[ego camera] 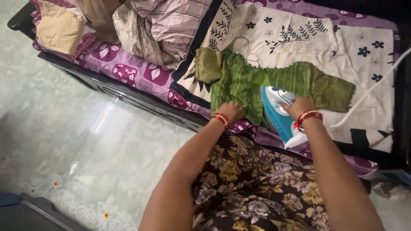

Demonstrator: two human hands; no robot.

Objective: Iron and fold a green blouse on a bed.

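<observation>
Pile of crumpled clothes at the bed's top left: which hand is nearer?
Left. The left hand presses the green blouse just below the pile of crumpled clothes; the right hand grips the iron, farther away.

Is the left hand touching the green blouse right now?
Touching. The head view shows the left hand pressed flat on the green blouse, while the right hand grips the blue iron.

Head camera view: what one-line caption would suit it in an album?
Right hand grips a blue iron on a green blouse; left hand presses the cloth flat.
</observation>
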